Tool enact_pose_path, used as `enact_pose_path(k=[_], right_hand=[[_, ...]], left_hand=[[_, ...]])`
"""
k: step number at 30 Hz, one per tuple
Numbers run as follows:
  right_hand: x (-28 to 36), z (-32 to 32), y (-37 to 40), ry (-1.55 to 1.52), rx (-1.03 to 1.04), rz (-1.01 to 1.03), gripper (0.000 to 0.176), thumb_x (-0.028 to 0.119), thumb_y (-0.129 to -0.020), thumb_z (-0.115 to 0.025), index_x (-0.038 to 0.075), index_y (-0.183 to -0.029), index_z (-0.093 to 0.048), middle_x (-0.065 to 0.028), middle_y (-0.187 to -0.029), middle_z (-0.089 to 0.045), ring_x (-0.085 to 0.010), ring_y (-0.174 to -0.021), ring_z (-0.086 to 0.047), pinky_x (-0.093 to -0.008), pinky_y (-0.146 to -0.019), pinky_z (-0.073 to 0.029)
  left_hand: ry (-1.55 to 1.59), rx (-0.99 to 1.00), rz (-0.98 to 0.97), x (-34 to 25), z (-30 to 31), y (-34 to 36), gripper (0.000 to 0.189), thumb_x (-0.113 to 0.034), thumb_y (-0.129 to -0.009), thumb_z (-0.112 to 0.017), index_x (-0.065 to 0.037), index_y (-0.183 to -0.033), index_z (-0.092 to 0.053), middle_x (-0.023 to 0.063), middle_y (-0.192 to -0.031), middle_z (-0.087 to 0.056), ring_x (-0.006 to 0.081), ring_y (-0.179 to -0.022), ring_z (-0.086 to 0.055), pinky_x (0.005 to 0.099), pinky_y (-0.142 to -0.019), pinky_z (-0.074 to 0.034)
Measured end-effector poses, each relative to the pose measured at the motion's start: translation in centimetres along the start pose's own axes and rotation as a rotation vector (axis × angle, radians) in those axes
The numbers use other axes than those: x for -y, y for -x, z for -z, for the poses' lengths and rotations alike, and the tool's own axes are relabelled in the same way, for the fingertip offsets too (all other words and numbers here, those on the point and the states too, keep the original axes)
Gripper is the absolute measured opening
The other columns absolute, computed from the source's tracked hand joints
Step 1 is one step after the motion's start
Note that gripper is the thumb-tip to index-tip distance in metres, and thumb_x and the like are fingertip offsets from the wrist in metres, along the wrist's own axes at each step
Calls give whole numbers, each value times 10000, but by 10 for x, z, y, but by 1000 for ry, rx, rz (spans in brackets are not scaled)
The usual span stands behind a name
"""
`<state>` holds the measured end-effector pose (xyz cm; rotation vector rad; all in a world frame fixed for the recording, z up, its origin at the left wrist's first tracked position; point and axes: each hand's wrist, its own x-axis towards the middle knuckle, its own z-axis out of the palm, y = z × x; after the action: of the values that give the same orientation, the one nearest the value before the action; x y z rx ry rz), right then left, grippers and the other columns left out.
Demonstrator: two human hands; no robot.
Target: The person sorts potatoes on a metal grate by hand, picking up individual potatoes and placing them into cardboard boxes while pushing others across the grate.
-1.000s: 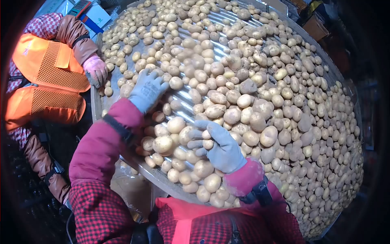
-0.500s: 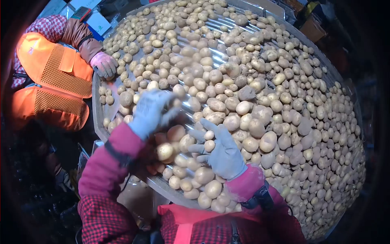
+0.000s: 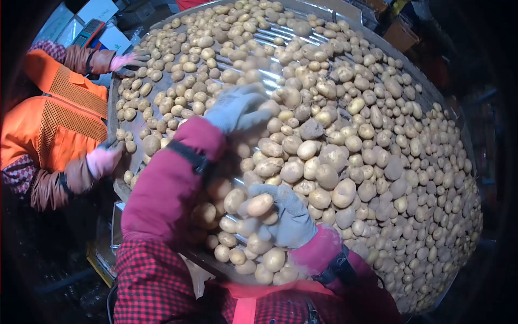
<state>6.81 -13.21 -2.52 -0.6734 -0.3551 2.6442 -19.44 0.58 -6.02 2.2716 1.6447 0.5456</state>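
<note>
My left hand (image 3: 236,109), in a grey-blue glove, reaches over the heap with thumb and fingers closed around a potato (image 3: 272,107), slightly blurred. Nearer my body, my right hand (image 3: 291,215), gloved alike, is turned partly palm up. Its curled fingers hold a pale oval potato (image 3: 260,205), with another against the palm beneath it. Loose potatoes (image 3: 326,176) of mixed sizes, some dusty with soil, surround both hands. Shiny metal rollers (image 3: 268,78) show between them.
The large table's metal rim (image 3: 114,116) runs along the left side. A co-worker in an orange vest (image 3: 73,110) stands there, with one gloved hand (image 3: 104,160) at the rim and the other (image 3: 129,62) farther back. White boxes (image 3: 97,12) sit behind, beside a brown carton (image 3: 401,35) at back right.
My left hand has moved away and to the right across the potatoes. My right hand has lowered slightly, now with a larger potato in its fingers. The co-worker's hands have spread apart.
</note>
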Motion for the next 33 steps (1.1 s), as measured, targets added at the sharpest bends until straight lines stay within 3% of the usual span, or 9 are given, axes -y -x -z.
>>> enact_pose_path(k=[2,5,12,15,20,26,29,31,33], right_hand=[[-1,12,-2,-46,189,-39,699,612,-1001,-556,54,-1419,-491,-132,-1227,-628,-252,-1004,-644,-354,-846,-565],[15,-14,7,-99,165,-90,714,622,-999,-555,40,-1408,-493,-146,-1248,-624,-259,-1023,-642,-368,-882,-566],[5,0,-1,-20,129,6,693,582,-1043,-500,-32,-1365,-508,-175,-1257,-604,-292,-1092,-646,-418,-941,-564],[9,-2,1,86,104,-37,641,542,-1058,-491,-32,-1341,-521,-166,-1229,-602,-296,-1090,-639,-416,-947,-559],[5,-12,0,-46,46,-10,533,453,-1076,-488,-22,-1312,-534,-128,-1141,-604,-269,-1022,-620,-393,-888,-548],[-10,31,-15,-374,360,-67,533,441,-1093,-413,5,-1379,-524,-145,-1290,-627,-278,-1132,-633,-401,-1038,-524],[-11,26,-18,-407,339,-72,521,433,-1104,-408,11,-1387,-523,-136,-1307,-618,-253,-1121,-627,-387,-1021,-521],[3,2,-6,-73,45,-30,517,428,-1105,-410,10,-1386,-526,-129,-1294,-627,-233,-1106,-628,-366,-986,-529],[7,-4,-6,-53,15,-55,522,426,-1103,-419,-1,-1384,-527,-125,-1277,-638,-208,-1080,-627,-341,-938,-533]], left_hand=[[-67,14,64,-5,8,26,505,-461,-920,-701,-112,-1282,-668,171,-1386,-584,398,-1242,-561,495,-1048,-455],[12,26,274,-15,34,65,433,-410,-931,-694,-112,-1245,-681,149,-1342,-608,372,-1223,-575,479,-1026,-462],[-468,-6,132,3,43,156,270,-288,-903,-709,-134,-1124,-722,126,-1305,-640,339,-1203,-593,472,-1030,-443],[-360,-109,168,-3,52,119,323,-282,-888,-718,-157,-1185,-710,131,-1291,-643,341,-1224,-577,480,-1042,-431],[-355,-33,-163,-19,22,37,458,-315,-900,-699,-201,-1338,-632,112,-1393,-573,328,-1268,-548,500,-1059,-405],[-381,-6,107,19,9,33,464,-282,-906,-690,-281,-1363,-611,75,-1438,-549,329,-1345,-503,514,-1082,-385],[-529,-83,180,46,15,42,449,-299,-894,-694,-304,-1335,-612,46,-1371,-574,300,-1330,-505,528,-1062,-373],[-646,-121,256,53,21,47,434,-291,-894,-691,-293,-1323,-625,50,-1375,-567,292,-1326,-502,535,-1058,-373],[-708,-159,183,48,30,52,298,-299,-926,-651,-210,-1210,-665,71,-1220,-652,303,-1171,-598,507,-933,-463]])
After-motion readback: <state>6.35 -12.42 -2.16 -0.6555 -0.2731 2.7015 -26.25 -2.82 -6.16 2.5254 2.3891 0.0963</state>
